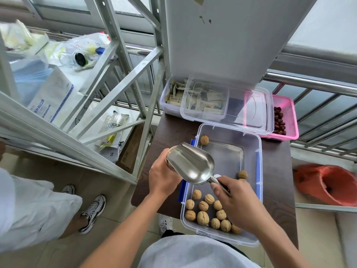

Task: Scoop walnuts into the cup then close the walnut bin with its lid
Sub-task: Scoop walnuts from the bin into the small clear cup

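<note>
**Desk:** What are the fingers doing?

**Photographer:** On the right hand (238, 200), fingers and thumb curl round the handle of a steel scoop (193, 165). The left hand (163, 176) wraps round the cup (170, 164), held just over the left rim of the walnut bin (258, 171).

**Desk:** And the scoop?

**Photographer:** It is tilted, with its mouth against the cup's rim and its bowl showing bare metal. The scoop hides the inside of the cup, so what the cup holds cannot be told.

**Desk:** What is in the bin?

**Photographer:** It stands open. About a dozen walnuts (204, 211) cluster at its near end. One more sits alone in the far-left corner and another against the right wall.

**Desk:** Where is the lid?

**Photographer:** A clear lid (251, 113) lies just beyond the bin's far end. It is laid across a clear box (168, 105) of paper sachets and a pink basket (289, 117) holding red dates (279, 120).
</note>
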